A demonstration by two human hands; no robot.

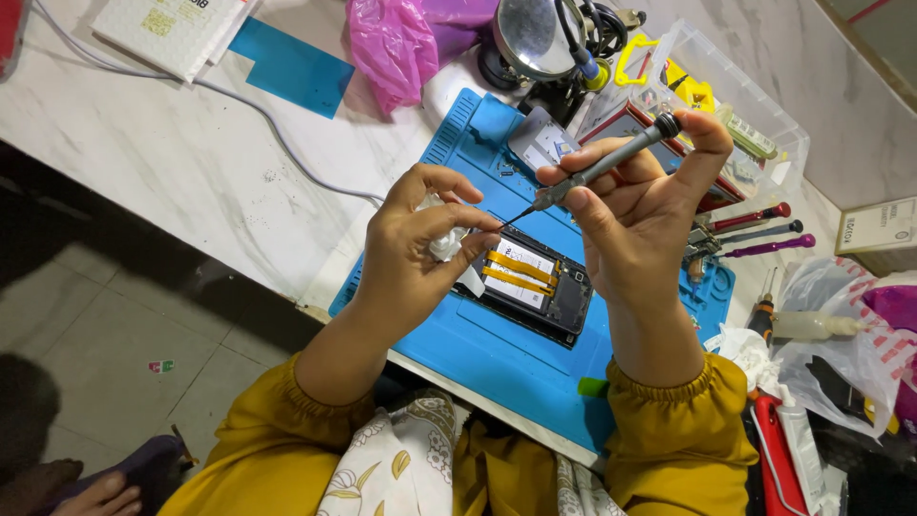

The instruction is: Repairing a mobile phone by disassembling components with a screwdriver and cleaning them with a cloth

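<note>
Above the blue mat [497,358] on the table [181,153], the right hand [640,205] grips a grey screwdriver [602,167], its long axis slanting, tip pointing down-left toward the left hand [415,248], which pinches a white wad [444,244]. Below them lies an opened phone [535,287].

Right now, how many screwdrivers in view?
4. A grey screwdriver in the right hand, tip by the left hand; three spare screwdrivers lying beyond the blue mat. Clutter may hide more.
</note>
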